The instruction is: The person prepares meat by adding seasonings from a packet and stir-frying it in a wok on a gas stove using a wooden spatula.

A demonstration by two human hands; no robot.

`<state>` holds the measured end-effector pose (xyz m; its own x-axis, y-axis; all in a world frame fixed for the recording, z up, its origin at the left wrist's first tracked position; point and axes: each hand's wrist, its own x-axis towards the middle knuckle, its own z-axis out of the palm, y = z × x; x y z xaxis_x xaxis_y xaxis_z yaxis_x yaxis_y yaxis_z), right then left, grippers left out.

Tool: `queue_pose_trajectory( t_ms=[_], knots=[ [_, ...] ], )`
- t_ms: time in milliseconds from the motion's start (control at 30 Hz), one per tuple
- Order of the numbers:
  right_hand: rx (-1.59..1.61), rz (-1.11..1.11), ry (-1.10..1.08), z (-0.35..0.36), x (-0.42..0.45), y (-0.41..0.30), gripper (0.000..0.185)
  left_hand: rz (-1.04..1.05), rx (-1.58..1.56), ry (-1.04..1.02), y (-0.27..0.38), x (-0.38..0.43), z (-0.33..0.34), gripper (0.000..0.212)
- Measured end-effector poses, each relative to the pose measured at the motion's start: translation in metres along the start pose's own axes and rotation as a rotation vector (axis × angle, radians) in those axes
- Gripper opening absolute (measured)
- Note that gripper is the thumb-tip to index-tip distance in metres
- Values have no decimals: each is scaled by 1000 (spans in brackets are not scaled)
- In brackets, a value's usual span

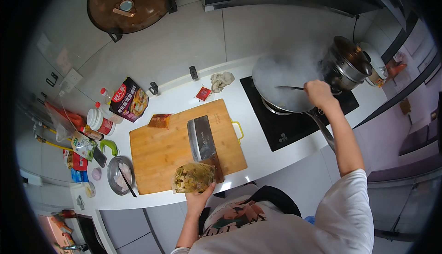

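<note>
My left hand [200, 198] grips a clear plastic bag of chopped pickled greens [194, 178] at the board's near edge. Behind the bag, a cleaver [202, 138] lies on the bamboo cutting board [159, 164], its wooden handle partly hidden. At the right, my right hand [319, 93] is closed on the handle of a cooking utensil [289, 87] that reaches into a large wok [266, 93]. Steam rises from the wok and blurs its contents, and the utensil's head cannot be made out. A reddish-brown sauce packet [160, 120] rests on the board's far left corner.
The wok stands on a black cooktop [276, 138], beside a lidded steel pot [348, 64]. Left of the board is a metal bowl [114, 174] with pale meat and chopsticks. Behind it are a green pepper [109, 146], bottles and a seasoning pouch [129, 99]. A cloth [222, 81] lies near the wall.
</note>
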<state>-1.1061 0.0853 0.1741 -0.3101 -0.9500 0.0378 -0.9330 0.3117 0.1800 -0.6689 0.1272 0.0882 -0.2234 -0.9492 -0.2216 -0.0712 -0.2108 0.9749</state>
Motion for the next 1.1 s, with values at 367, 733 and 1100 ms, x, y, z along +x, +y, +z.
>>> queue_pose_trajectory(
  t_ms=[367,733,1100],
  knots=[
    [-59,126,57,27,7,32,14,40,22,-58,0,2,5,40],
    [290,338,-11,50,58,21,22,-5,-5,21,-1,-13,4,41],
    [89,-98,-99,-47,-26,-41,15,-59,-3,28,-14,-14,-1,41]
  ],
)
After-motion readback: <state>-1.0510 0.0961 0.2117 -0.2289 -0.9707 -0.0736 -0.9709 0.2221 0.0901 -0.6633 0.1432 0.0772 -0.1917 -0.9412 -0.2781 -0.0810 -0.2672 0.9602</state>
